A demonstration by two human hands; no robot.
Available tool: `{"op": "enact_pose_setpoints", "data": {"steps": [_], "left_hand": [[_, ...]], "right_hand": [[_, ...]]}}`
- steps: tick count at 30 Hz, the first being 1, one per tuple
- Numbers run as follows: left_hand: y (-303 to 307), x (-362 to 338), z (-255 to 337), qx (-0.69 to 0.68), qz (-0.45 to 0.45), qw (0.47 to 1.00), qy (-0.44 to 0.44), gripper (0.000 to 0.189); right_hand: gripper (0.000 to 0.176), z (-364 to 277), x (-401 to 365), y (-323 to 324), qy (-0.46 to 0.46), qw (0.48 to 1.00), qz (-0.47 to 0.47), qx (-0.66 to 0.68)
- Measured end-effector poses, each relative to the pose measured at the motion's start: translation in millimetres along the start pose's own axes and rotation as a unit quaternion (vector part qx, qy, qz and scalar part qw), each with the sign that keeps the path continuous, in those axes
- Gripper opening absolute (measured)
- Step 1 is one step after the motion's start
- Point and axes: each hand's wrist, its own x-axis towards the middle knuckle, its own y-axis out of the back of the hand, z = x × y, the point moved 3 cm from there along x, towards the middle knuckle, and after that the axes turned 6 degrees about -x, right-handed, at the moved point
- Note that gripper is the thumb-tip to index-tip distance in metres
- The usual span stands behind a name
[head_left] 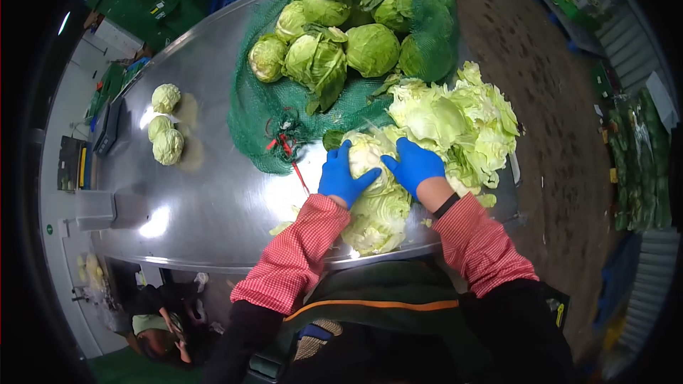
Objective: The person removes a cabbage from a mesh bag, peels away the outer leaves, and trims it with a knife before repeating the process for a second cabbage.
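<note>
— What is held by the hands?

— One pale cabbage is gripped from both sides. The left hand, in a blue glove, is curled against its left flank with the thumb laid across the front. The right hand, gloved likewise, is cupped over its top and right flank. Both are closed on the head, with the fingers bent round it.

— And where is that cabbage found?

— It is set on the steel counter, just beside the near edge of the green net sack, on the person's side of it. Loosened pale leaves are spread under it, farther from the sack, at the counter's near rim.

— What is kept in the sack?

— A heap of darker, untrimmed cabbages is seen in its open mouth, at the end of the sack away from the person. A red cord is tangled at the sack's near left corner.

— What else is seen around the sack?

— A tall pile of stripped leaves is stacked touching the sack's right side. Three small trimmed heads are grouped well apart from the sack, to its left, two of them touching. Red checked sleeves are worn, and a dark band is seen on the right wrist.
</note>
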Motion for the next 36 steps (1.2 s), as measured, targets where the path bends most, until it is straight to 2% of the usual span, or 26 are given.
{"op": "enact_pose_setpoints", "data": {"steps": [1, 4, 5, 8, 9, 10, 12, 15, 16, 18, 21, 24, 25, 26, 27, 28, 31, 32, 34, 36], "left_hand": [[2.2, -2.8, -3.1, -0.036, -0.011, 0.999, -0.017, 0.094], [4.6, -22.1, -11.4, -0.065, -0.002, 0.994, -0.087, 0.095], [5.3, -28.9, -15.9, -0.091, -0.018, 0.991, -0.094, 0.096], [4.0, -44.9, -21.3, -0.125, 0.003, 0.984, -0.125, 0.097], [2.9, -50.0, -26.7, -0.152, 0.008, 0.979, -0.136, 0.097], [1.4, -52.8, -37.3, -0.2, 0.003, 0.974, -0.108, 0.097], [-3.8, -56.9, -54.1, -0.301, 0.007, 0.952, -0.05, 0.096], [0.8, -53.2, -39.4, -0.248, 0.011, 0.968, -0.038, 0.096], [0.3, -51.9, -34.6, -0.23, 0.009, 0.972, -0.042, 0.096], [-1.6, -50.5, -32.8, -0.239, 0.015, 0.97, -0.041, 0.096], [0.1, -52.2, -33.7, -0.269, 0.016, 0.963, -0.015, 0.095], [2.3, -52.5, -29.2, -0.265, 0.045, 0.963, -0.011, 0.094], [4.1, -52.7, -22.3, -0.247, 0.071, 0.966, -0.02, 0.094], [3.7, -53.7, -17.3, -0.229, 0.097, 0.968, -0.027, 0.094], [-2.0, -53.7, -11.2, -0.163, 0.114, 0.977, -0.072, 0.096], [-3.7, -54.0, -11.9, -0.155, 0.112, 0.979, -0.065, 0.097], [-2.6, -43.0, -17.4, -0.164, 0.094, 0.981, -0.05, 0.1], [0.8, -43.2, -21.9, -0.169, 0.053, 0.981, -0.079, 0.1], [11.9, -45.0, -25.5, -0.176, -0.026, 0.975, -0.136, 0.1], [14.5, -47.1, -31.7, -0.131, -0.078, 0.977, -0.147, 0.099]], "right_hand": [[0.048, 3.4, 4.0, -10.0, -0.028, 0.998, 0.048, 0.025], [0.051, 14.9, 15.0, -11.9, -0.033, 0.987, 0.119, 0.106], [0.049, 17.6, 20.2, -17.2, -0.019, 0.995, 0.001, 0.095], [0.044, 19.4, 34.0, -45.5, -0.03, 0.995, -0.034, 0.088], [0.04, 31.7, 42.0, -62.7, -0.054, 0.995, -0.018, 0.077], [0.05, 39.5, 40.8, -63.5, -0.066, 0.993, -0.032, 0.092], [0.068, 39.6, 31.8, -57.1, -0.062, 0.99, 0.006, 0.124], [0.086, 7.9, 1.8, -48.5, -0.07, 0.965, -0.055, 0.247], [0.101, -9.5, -14.1, -27.0, -0.092, 0.967, -0.132, 0.196], [0.09, -6.9, -24.2, -48.8, -0.075, 0.966, -0.082, 0.232], [0.072, 23.6, -30.9, -88.0, -0.019, 0.934, -0.063, 0.35], [0.054, 49.2, -43.6, -98.0, -0.093, 0.937, -0.094, 0.323], [0.045, 51.0, -48.9, -98.4, -0.141, 0.903, -0.111, 0.389], [0.044, 53.8, -46.3, -101.3, -0.118, 0.921, -0.085, 0.361], [0.044, 54.5, -44.6, -107.3, -0.095, 0.937, -0.061, 0.332], [0.043, 54.9, -43.9, -111.9, -0.071, 0.949, -0.037, 0.304], [0.044, 68.9, -33.6, -90.3, -0.111, 0.962, 0.031, 0.247], [0.049, 72.5, -32.4, -72.8, -0.151, 0.965, -0.001, 0.216], [0.061, 55.0, -27.3, -41.6, -0.039, 0.928, 0.137, 0.345], [0.067, 12.7, -26.4, 1.9, 0.08, 0.965, 0.126, 0.215]]}}
